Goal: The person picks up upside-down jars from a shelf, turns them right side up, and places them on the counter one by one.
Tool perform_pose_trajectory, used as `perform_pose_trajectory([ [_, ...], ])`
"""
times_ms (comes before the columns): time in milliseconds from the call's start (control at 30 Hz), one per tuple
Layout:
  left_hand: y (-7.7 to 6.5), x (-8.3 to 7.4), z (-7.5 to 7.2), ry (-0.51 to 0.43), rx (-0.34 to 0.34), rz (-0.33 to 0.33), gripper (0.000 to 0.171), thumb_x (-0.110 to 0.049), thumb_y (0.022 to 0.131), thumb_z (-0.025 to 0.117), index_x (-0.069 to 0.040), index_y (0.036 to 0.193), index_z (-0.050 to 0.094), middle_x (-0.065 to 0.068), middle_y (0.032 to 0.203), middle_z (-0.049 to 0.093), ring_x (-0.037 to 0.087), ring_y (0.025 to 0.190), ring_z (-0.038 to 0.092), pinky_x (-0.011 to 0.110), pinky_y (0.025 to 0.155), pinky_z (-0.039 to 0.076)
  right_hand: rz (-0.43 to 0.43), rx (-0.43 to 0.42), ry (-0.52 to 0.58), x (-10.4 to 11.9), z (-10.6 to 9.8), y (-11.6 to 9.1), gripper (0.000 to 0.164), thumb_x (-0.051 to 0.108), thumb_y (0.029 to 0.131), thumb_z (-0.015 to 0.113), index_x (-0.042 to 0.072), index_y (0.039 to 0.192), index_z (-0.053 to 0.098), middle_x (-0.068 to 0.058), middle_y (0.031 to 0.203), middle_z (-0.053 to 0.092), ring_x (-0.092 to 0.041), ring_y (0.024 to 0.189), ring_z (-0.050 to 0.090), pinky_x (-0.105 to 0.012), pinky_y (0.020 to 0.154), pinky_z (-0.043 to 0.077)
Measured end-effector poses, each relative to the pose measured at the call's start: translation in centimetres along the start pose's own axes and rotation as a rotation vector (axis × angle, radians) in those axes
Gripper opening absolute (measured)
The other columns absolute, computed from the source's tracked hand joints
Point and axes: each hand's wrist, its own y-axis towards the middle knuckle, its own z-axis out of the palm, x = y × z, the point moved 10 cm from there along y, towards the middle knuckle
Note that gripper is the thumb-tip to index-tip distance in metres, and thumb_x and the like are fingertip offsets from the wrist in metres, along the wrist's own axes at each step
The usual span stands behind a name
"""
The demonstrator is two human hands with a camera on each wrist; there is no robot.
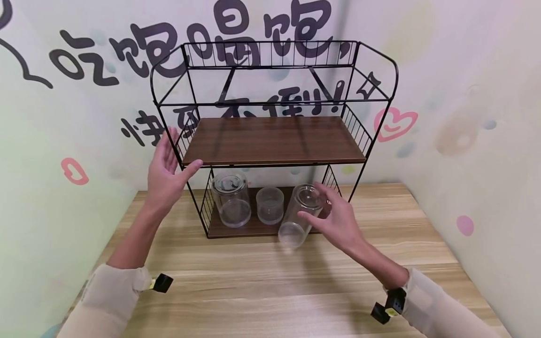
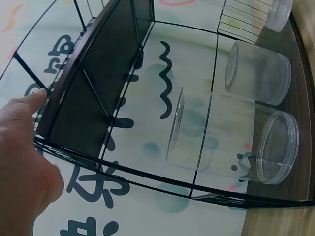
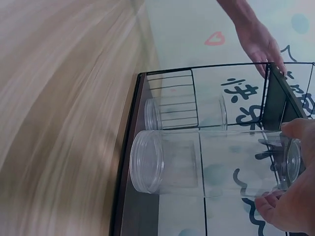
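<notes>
A clear, tall plastic jar (image 1: pixel 291 231), tilted, is gripped near its upper end by my right hand (image 1: pixel 339 219), thumb on the near side and fingers round the far side. Its lower end overlaps the front edge of the bottom shelf (image 1: pixel 262 230). My left hand (image 1: pixel 164 180) rests at the left side of the black wire rack (image 1: pixel 274 103), fingers straight along the outside and thumb at the middle shelf's front corner. On the bottom shelf stand another tall clear jar (image 1: pixel 231 202) at the left and a short clear jar (image 1: pixel 270 206) in the middle.
The rack stands on a light wood table (image 1: pixel 236 291) against a wall (image 1: pixel 456 117) with black lettering and painted hearts. Its brown middle shelf (image 1: pixel 274 141) sits over the jars. Thin wire sides (image 1: pixel 205 206) border the bottom shelf left and right.
</notes>
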Motion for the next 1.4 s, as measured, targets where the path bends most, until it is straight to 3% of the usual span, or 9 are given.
perform_pose_trajectory([
  [233, -1.7, -2.7, -1.9, -0.189, -0.217, 0.200, 0.095, 0.017, 0.086, 0.074, -0.005, 0.166, 0.027, 0.010, 0.170, 0.037, 0.022, 0.159, 0.031, 0.027, 0.130, 0.024, 0.044, -0.009, 0.164, -0.3, 0.2, -0.8, 0.081, 0.015, 0.084, 0.092, 0.002, 0.153, 0.051, -0.017, 0.137, 0.067, -0.030, 0.115, 0.072, -0.034, 0.091, 0.063],
  [433, -4.3, -4.7, -2.6, -0.249, -0.377, 0.386, 0.088, 0.018, 0.078, 0.076, 0.008, 0.157, 0.038, 0.019, 0.157, 0.050, 0.031, 0.151, 0.040, 0.037, 0.130, 0.027, 0.095, -0.037, 0.360, -0.4, 0.1, -1.2, 0.075, 0.005, 0.087, 0.086, 0.001, 0.154, 0.050, -0.017, 0.143, 0.061, -0.027, 0.126, 0.066, -0.020, 0.098, 0.057],
  [567, -6.0, -5.4, -2.1, -0.250, -0.435, 0.472, 0.081, 0.012, 0.076, 0.081, 0.013, 0.149, 0.045, 0.022, 0.148, 0.055, 0.036, 0.145, 0.045, 0.044, 0.130, 0.029, 0.105, -0.072, 0.438, -0.2, -0.2, -1.4, 0.071, 0.002, 0.089, 0.082, 0.000, 0.153, 0.051, -0.017, 0.143, 0.062, -0.015, 0.122, 0.066, -0.019, 0.103, 0.054],
  [667, -7.4, -5.9, -1.3, -0.214, -0.437, 0.537, 0.078, -0.002, 0.077, 0.089, 0.016, 0.142, 0.049, 0.022, 0.143, 0.058, 0.036, 0.140, 0.050, 0.047, 0.128, 0.033, 0.122, -0.093, 0.525, -0.1, -0.2, -1.7, 0.067, -0.001, 0.090, 0.077, -0.001, 0.152, 0.051, -0.020, 0.144, 0.061, -0.010, 0.120, 0.067, -0.020, 0.103, 0.055],
  [833, -9.2, -6.2, 0.8, -0.148, -0.322, 0.611, 0.079, -0.018, 0.080, 0.093, 0.022, 0.135, 0.052, 0.025, 0.140, 0.061, 0.035, 0.138, 0.055, 0.046, 0.125, 0.038, 0.176, -0.116, 0.729, -0.3, 0.2, -2.1, 0.063, -0.007, 0.094, 0.068, -0.005, 0.153, 0.047, -0.016, 0.140, 0.062, -0.014, 0.122, 0.065, -0.022, 0.101, 0.056],
  [1067, -11.0, -4.3, 4.5, -0.122, -0.056, 0.597, 0.088, -0.030, 0.086, 0.090, 0.026, 0.139, 0.046, 0.028, 0.147, 0.056, 0.036, 0.144, 0.050, 0.043, 0.127, 0.035, 0.212, -0.127, 1.043, -0.2, 0.7, -2.5, 0.056, -0.007, 0.101, 0.058, -0.009, 0.153, 0.039, -0.009, 0.132, 0.069, -0.019, 0.121, 0.069, -0.031, 0.105, 0.057],
  [1200, -11.7, -2.0, 6.8, -0.047, 0.120, 0.466, 0.094, -0.034, 0.087, 0.089, 0.016, 0.151, 0.042, 0.027, 0.156, 0.049, 0.032, 0.150, 0.044, 0.039, 0.128, 0.033, 0.217, -0.126, 1.129, 0.0, 0.8, -2.6, 0.051, -0.002, 0.104, 0.056, -0.008, 0.152, 0.039, -0.011, 0.130, 0.070, -0.025, 0.124, 0.068, -0.036, 0.107, 0.057],
  [1333, -12.6, 1.1, 9.0, 0.003, 0.275, 0.244, 0.107, -0.012, 0.075, 0.096, -0.002, 0.162, 0.036, 0.016, 0.165, 0.043, 0.026, 0.154, 0.039, 0.032, 0.128, 0.030, 0.234, -0.118, 1.168, -0.1, 1.0, -2.7, 0.051, 0.004, 0.108, 0.053, -0.006, 0.154, 0.036, -0.015, 0.135, 0.067, -0.029, 0.131, 0.063, -0.038, 0.110, 0.055],
  [1400, -13.1, 2.3, 10.0, 0.012, 0.331, 0.156, 0.116, 0.002, 0.068, 0.096, -0.005, 0.165, 0.032, 0.014, 0.167, 0.040, 0.026, 0.154, 0.039, 0.030, 0.127, 0.030, 0.249, -0.116, 1.188, -0.2, 1.2, -2.8, 0.051, 0.006, 0.109, 0.052, -0.005, 0.155, 0.036, -0.014, 0.135, 0.068, -0.028, 0.131, 0.063, -0.037, 0.110, 0.054],
])
